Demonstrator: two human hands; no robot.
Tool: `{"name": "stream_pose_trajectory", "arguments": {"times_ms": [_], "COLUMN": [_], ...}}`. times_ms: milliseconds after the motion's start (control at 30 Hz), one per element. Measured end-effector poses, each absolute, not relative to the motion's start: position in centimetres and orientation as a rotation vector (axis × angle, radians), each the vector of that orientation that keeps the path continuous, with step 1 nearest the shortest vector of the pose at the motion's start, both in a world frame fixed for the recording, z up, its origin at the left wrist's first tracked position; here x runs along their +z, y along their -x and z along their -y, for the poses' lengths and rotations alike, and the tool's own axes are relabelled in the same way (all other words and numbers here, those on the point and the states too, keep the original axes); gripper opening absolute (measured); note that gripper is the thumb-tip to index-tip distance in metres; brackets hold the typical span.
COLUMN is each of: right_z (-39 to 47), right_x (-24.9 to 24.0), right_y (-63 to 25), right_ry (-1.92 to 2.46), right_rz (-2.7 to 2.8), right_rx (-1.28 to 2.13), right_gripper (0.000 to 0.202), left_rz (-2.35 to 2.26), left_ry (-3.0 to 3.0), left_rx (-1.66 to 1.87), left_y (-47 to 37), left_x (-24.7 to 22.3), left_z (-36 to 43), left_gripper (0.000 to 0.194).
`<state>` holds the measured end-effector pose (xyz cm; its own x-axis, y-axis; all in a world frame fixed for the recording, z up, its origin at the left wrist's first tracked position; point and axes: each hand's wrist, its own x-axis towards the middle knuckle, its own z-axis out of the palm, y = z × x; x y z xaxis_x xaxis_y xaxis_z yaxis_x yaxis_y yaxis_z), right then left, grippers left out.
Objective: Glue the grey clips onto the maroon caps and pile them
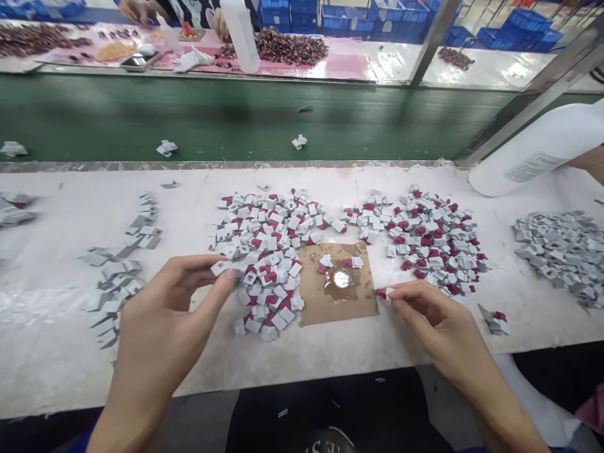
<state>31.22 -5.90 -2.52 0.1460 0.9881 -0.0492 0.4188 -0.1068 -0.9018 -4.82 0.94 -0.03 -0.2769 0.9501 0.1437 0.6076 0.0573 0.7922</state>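
Between the thumb and fingers of my left hand is a small grey block-shaped piece, held at the left edge of a pile of grey and dark red pieces. My right hand pinches a small dark red and white piece by the right edge of a brown cardboard square. A shiny puddle of clear liquid lies on the cardboard, with two small grey and red pieces near it. Another pile of mixed pieces is beyond my right hand.
Grey pieces lie in a loose row at left; a grey heap sits at right. A white bottle leans at far right, near another hand. Beyond runs a green belt; a person's hands show across it.
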Motion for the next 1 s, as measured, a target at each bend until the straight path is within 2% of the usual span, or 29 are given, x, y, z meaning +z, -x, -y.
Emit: {"name": "stream_pose_trajectory", "arguments": {"times_ms": [100, 267, 700, 867, 1000], "right_z": [5.2, 3.9, 3.6, 3.2, 2.2], "right_x": [-1.7, -0.6, -2.2, -1.4, -0.7], "right_y": [-30.1, -27.4, -26.4, -26.9, -27.3], "right_ry": [1.599, 1.427, 1.332, 1.311, 1.167], "right_rz": [1.326, 1.486, 1.496, 1.236, 0.971], "right_rx": [0.850, 0.741, 0.758, 0.942, 1.182], "right_gripper": [0.008, 0.015, 0.023, 0.025, 0.017], "left_rz": [-1.748, -1.520, -1.301, -1.181, -1.016], "left_ry": [-1.516, -1.473, -1.436, -1.336, -1.257], "left_rx": [1.110, 1.035, 0.932, 0.899, 0.885], "left_y": [3.1, 0.8, -3.2, -4.4, -6.2], "left_x": [0.8, 0.6, 0.0, 0.3, 0.6], "left_z": [-0.9, -0.9, -1.3, -1.9, -2.3], "left_gripper": [0.022, 0.027, 0.013, 0.014, 0.012]}}
